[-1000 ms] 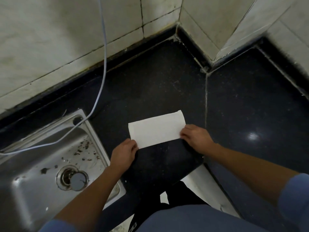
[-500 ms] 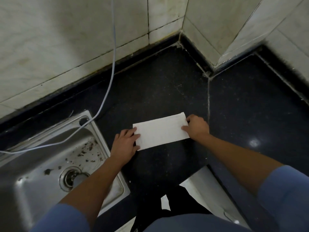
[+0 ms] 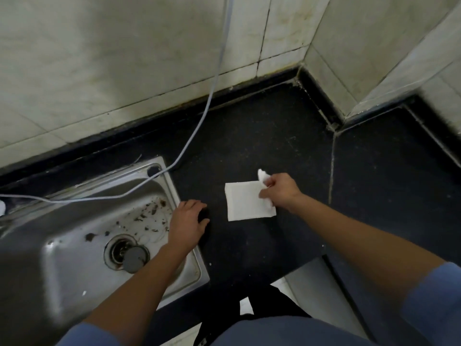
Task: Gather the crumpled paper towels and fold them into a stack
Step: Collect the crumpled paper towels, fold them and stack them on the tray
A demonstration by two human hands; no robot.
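On the bench [image 3: 274,136], the right hand [image 3: 282,193] is pinching the just-halved paper towel [image 3: 245,203], the left hand [image 3: 185,221] now resting empty and relaxed: fold nearly done.

White paper on a black counter, pale tiles behind.

The paper towel [image 3: 245,204] is plain white against the black counter [image 3: 274,136], which shows fine pale speckles and a grey seam toward its right side. At the counter's left edge the sink [image 3: 62,258] is dull silver, scattered with dark brown flecks; its drain plug [image 3: 134,258] is grey. The wall tiles [image 3: 124,58] are off-white, faintly marbled, with dark grout lines. The cable [image 3: 216,73] is pale blue-grey, the sleeve [image 3: 434,303] blue.
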